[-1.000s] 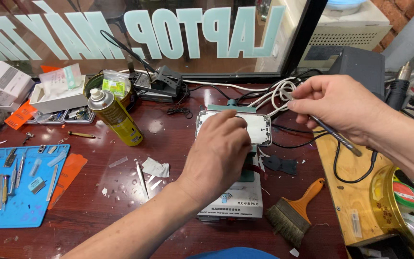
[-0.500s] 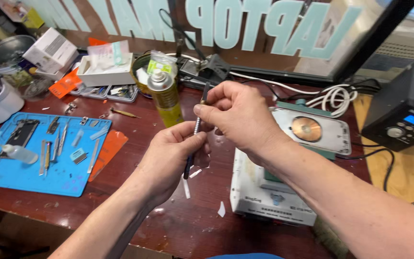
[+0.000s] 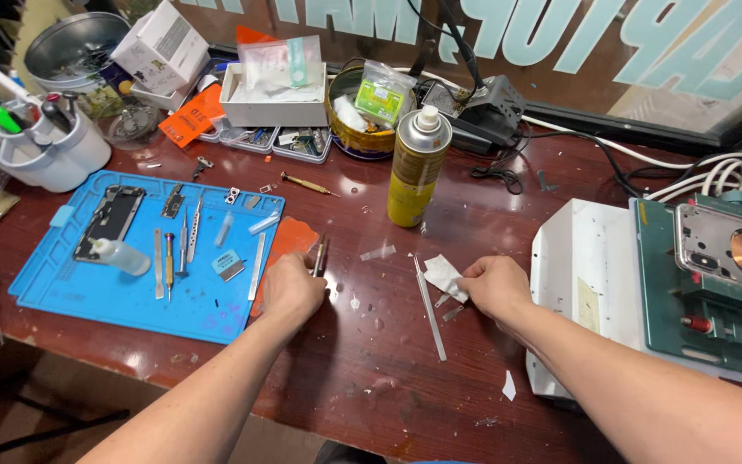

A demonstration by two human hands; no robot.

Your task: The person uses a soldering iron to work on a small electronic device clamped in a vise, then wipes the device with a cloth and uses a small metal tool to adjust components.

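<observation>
Dark red tabletop (image 3: 371, 378), glossy and littered with scraps, set against a lettered window. Blue mat (image 3: 70, 288) carries small tools and a phone frame. White cup (image 3: 62, 155) holds pens — a yellow tin (image 3: 362, 142) holds packets. My left hand (image 3: 292, 290) has its fingers clamped on tweezers (image 3: 319, 256) beside the mat. My right hand (image 3: 495, 288) pinches a white wipe (image 3: 441, 273) near a metal strip (image 3: 429, 308).

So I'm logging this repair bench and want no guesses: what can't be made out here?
- Left hand: its fingers curl over the tweezers, hiding the grip.
- Right hand: whether it pinches the white scrap or just rests on it is unclear.
- Phone frame on the green fixture: cut off by the right edge.
</observation>
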